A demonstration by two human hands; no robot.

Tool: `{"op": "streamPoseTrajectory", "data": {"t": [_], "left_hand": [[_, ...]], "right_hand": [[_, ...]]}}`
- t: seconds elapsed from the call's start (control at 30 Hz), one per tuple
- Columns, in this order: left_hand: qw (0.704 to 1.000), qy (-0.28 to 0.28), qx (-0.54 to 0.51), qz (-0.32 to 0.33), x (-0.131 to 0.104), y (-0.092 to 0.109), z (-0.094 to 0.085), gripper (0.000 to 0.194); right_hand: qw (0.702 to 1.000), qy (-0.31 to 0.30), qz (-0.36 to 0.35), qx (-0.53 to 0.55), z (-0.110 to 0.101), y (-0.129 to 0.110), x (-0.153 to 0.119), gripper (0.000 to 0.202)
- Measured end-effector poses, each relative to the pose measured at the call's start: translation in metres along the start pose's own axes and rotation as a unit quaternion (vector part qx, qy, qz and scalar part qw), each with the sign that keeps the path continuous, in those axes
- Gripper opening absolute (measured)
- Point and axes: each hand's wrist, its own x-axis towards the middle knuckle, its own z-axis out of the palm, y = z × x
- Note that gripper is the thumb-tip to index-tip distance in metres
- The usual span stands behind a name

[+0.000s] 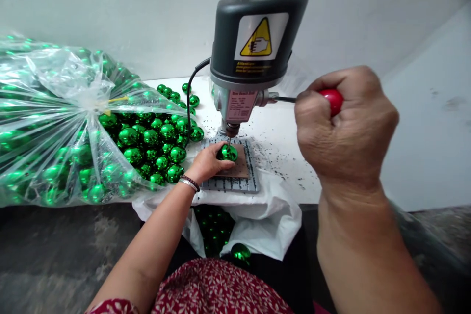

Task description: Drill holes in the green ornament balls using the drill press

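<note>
A shiny green ball [229, 153] rests on a brown board [242, 169] on the base of a bench drill [235, 78]. My left hand [211, 161] pinches the ball from its left side, thumb in front and fingers behind. Right above the ball is the thin drill bit [230, 140], its tip at or very near the ball's top; I cannot tell how deep it is. My right hand [346, 122] is wrapped round the red knob [332, 101] of the drill's lever, to the right of the drill head.
At the left, a tied clear plastic bag [73, 78] bulges with green balls, and several loose balls [167, 132] lie beside it. Dark shavings scatter over the white table [294, 157]. A white sack [272, 225] with green balls hangs open below the front edge.
</note>
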Motion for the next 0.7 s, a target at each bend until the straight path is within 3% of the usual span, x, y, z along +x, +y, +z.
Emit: {"op": "streamPoseTrajectory", "data": {"t": [0.7], "left_hand": [[1.0, 0.006, 0.003, -0.006, -0.005, 0.007, -0.002, 0.066]], "right_hand": [[0.998, 0.055, 0.013, 0.002, 0.017, 0.017, -0.035, 0.018]]}}
